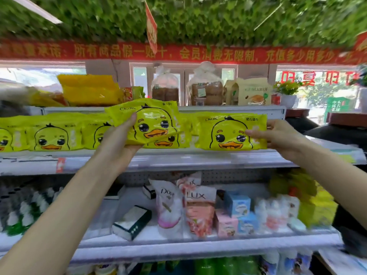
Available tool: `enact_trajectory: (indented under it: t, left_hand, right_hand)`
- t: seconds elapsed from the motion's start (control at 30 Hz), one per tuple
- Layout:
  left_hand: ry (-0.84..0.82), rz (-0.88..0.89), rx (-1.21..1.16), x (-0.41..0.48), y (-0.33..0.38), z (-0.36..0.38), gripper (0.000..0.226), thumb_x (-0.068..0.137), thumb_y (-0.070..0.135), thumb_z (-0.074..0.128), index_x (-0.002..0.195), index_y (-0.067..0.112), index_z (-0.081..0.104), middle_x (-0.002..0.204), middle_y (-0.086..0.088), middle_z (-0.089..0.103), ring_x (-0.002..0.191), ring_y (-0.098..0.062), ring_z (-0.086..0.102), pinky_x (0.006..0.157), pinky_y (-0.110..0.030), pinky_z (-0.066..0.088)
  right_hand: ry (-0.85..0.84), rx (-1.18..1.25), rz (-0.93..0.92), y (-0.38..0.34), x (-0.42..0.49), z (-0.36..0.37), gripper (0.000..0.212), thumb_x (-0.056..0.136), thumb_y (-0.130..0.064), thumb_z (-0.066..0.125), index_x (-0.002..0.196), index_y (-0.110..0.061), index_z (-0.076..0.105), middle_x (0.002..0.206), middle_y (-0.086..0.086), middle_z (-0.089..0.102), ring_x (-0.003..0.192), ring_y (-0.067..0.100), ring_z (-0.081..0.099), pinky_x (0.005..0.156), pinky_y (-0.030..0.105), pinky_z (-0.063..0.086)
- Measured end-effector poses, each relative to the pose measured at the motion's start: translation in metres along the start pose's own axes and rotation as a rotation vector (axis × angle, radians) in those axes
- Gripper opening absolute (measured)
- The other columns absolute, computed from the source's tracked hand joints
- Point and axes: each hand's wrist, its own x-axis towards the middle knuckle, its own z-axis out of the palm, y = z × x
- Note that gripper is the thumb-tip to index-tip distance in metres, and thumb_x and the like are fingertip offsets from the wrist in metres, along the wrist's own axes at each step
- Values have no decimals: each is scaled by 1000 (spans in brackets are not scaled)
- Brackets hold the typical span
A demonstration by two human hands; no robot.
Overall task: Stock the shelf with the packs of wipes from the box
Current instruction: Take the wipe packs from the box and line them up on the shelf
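Shelving was under way: the left hand (119, 139) gripped a tilted pack (153, 120) of wipes above its fingers (132, 121), the right hand (278, 135) pinched a second pack (228, 132) standing on the shelf (198, 157); next, probably, stand the tilted one upright between them

Yellow duck-face packs (52, 136) stand along the shelf (198, 158), rightmost pack (228, 132) upright, one tilted pack (153, 120) held in front.

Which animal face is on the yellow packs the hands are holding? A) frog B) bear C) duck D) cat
C: the tilted pack in the left hand and the level pack in the right hand both show a duck's orange bill.
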Motion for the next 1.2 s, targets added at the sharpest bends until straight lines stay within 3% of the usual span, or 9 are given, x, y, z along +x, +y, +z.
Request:
enact_trajectory:
  t: [0.13,0.27,0.43,0.6,0.9,1.0,1.07,1.13,1.2]
  left_hand:
    - [4,26,61,16,-12,15,26,94,18,58,120,12,60,111,-4,71,89,-16,72,70,-36,60]
    - [25,93,134,19,-20,33,17,94,18,59,111,16,61,107,-1,73,92,-16,71,83,-40,56]
    - [53,179,163,13,-20,44,15,93,16,58,84,25,51,64,15,72,70,-8,70,65,-30,59]
    - [90,189,185,13,-17,33,15,85,21,62,100,18,61,87,4,77,80,-11,73,63,-29,61]
    - [122,180,171,18,-20,19,46,73,25,65,117,13,57,102,-1,75,91,-17,73,68,-33,61]
    - [112,188,174,23,-21,25,30,78,24,64,106,15,61,97,0,76,89,-17,73,69,-33,61]
    - [100,185,178,29,-21,34,33,76,25,64,108,15,61,95,1,76,87,-16,73,66,-33,61]
    - [78,179,173,36,-22,44,39,75,26,64,112,14,61,97,0,76,87,-15,73,64,-32,61]
    - [50,164,164,45,-24,58,43,76,26,65,117,14,59,99,-1,76,89,-15,73,65,-31,61]
  right_hand:
    - [69,-34,-31,18,64,-18,20,75,-11,79,84,-7,61,93,13,63,68,19,57,62,31,48]
    - [118,-62,-6,33,126,-9,25,73,-9,81,84,-9,59,89,12,62,66,21,56,57,31,45]
    - [35,-275,-33,49,191,20,38,70,-19,86,73,-9,49,80,14,55,71,24,51,56,29,35]
    - [49,-543,-99,52,213,36,53,71,-37,83,51,-11,41,51,6,46,52,19,43,48,31,24]
    - [13,-540,-33,74,242,47,49,69,-40,84,61,-7,48,60,8,51,61,24,54,59,34,50]
    - [-80,-518,50,64,245,38,57,71,-44,81,101,-1,58,88,10,53,82,24,52,59,32,48]
    - [16,-443,-40,49,238,29,70,77,-39,77,128,-1,46,106,13,51,90,26,49,68,35,42]
    - [145,-359,-229,27,220,21,57,85,-32,71,126,-1,47,107,15,52,86,25,50,70,35,39]
    - [-57,-170,-238,5,194,15,43,87,-37,66,113,-4,55,110,15,58,84,23,57,71,32,47]
